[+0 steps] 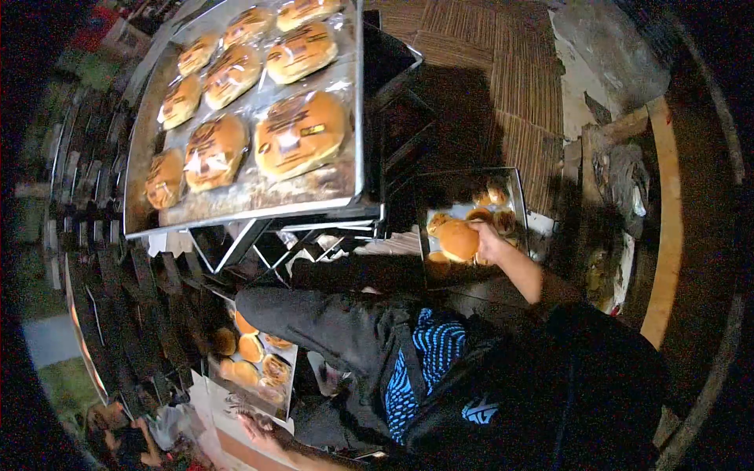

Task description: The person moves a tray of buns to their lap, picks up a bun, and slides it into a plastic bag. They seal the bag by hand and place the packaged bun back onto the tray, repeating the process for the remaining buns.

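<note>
My right hand (488,242) holds a round golden bun (458,240) over a dark-edged tray (520,198) with several more buns in it. My left hand (258,432), at the lower left, has its fingers apart and nothing seen in them. It is beside a pale board or sheet (206,404) and just below a second tray (289,385) of buns, which is partly covered by my dark trouser leg. At the upper left, a large metal tray (302,206) bears several buns in clear printed wrappers.
A dark metal rack (385,180) stands under the large tray. Striped brown matting (522,102) lies at the top, with a wooden beam (666,228) at the right. Stacked dark trays or slats (94,235) line the left side. Another person (126,439) shows at the lower left.
</note>
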### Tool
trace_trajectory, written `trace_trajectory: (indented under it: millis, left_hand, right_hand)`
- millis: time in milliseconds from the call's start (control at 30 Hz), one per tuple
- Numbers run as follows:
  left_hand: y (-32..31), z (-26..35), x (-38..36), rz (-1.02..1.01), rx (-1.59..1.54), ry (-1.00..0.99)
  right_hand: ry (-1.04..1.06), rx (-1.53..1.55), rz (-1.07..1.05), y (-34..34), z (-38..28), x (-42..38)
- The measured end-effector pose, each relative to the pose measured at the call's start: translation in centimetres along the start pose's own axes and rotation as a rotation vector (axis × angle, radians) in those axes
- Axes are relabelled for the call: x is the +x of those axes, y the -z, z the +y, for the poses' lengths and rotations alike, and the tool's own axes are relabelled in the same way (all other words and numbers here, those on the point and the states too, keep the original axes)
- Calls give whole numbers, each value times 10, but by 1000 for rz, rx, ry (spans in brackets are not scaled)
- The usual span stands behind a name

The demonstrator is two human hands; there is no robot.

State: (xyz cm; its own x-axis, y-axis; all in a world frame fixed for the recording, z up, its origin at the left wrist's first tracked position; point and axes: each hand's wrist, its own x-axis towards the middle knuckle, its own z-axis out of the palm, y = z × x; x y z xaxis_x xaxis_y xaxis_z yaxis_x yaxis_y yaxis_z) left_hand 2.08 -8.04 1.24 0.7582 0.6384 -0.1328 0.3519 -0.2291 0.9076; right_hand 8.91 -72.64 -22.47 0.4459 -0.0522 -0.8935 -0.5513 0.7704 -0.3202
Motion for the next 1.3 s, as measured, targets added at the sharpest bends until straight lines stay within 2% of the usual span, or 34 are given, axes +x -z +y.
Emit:
trace_trajectory:
  millis: [33,67,200,567,767,833,867,933,1000,1133,1300]
  left_hand:
    - [-22,31,-8,204,-94,175]
    - [-19,29,-7,114,-21,17]
    - [-73,118,-53,210,-140,-22]
    - [-104,151,-50,329,0,-34]
    - [-109,159,-46,336,31,-26]
    - [-107,160,-45,343,33,-19]
    - [-107,161,-44,347,32,-17]
    - [-103,164,-44,357,36,-7]
    - [-100,166,-43,361,42,1]
    - [-84,170,-42,389,-3,15]
    - [-27,164,-50,464,-137,99]
  right_hand:
    - [83,-3,138,13,2,21]
    - [163,-16,277,25,4,41]
    - [281,-136,590,47,-13,99]
    - [280,-368,821,92,-23,143]
    - [433,-764,1113,89,-44,139]
    - [560,-957,1078,79,-42,133]
    - [596,-1063,991,72,-39,135]
    - [585,-1258,800,56,-32,142]
    - [513,-1416,697,49,-25,152]
    - [431,-1548,665,49,-22,161]
    - [437,-1583,645,52,-27,151]
